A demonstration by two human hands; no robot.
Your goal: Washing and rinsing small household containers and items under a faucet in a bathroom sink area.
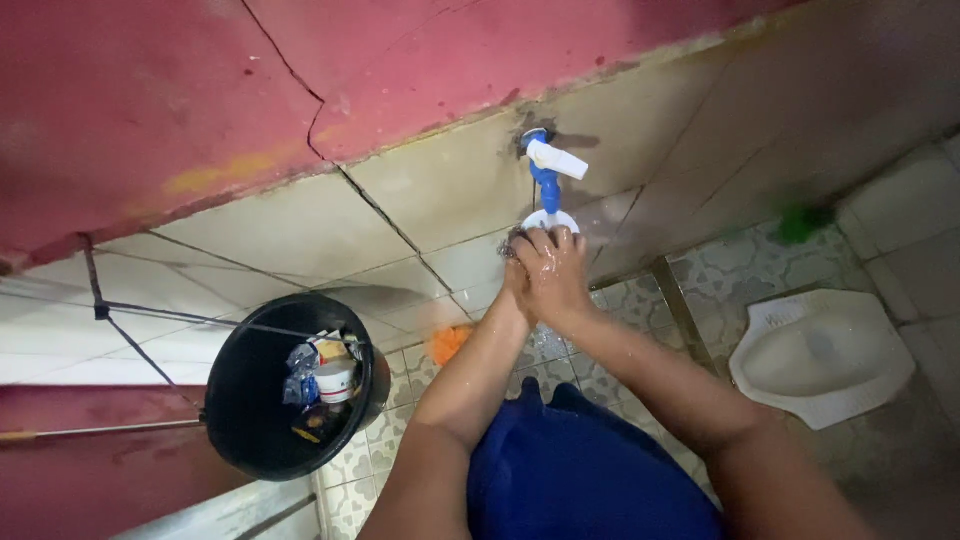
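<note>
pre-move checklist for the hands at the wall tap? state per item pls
1. Both hands under the spout: ok. Right hand lies over the left hand, clasped just below the blue tap.
2. Hands wet: ok, skin glistens.
3. Water running: cannot tell, the stream is hidden by the hands.
4. White tap handle position: cannot tell whether it stands on or off.
5. Hands free of objects: cannot tell; something small and grey shows at the fingertips.
6. Black bucket clear of the arms: ok, it hangs apart on the left, holding packets and a small tub.
</note>
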